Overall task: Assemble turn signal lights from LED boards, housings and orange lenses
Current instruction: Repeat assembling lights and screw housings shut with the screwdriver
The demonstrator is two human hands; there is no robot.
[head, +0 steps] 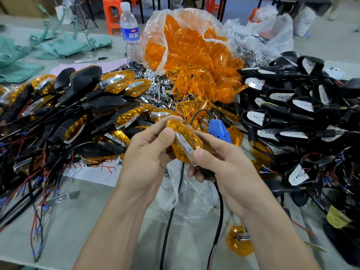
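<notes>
- Head view: turn signal light [191, 140] is held between both hands.
- Left hand [150, 152] grasps its upper-left end, thumb pressing on the lens.
- Right hand [220, 164] grasps its lower end, thumb beside the chrome strip [185, 148].

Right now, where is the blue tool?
Head view, just right of centre: the blue tool sits beyond the right hand, in front of the bag of orange lenses.
</notes>
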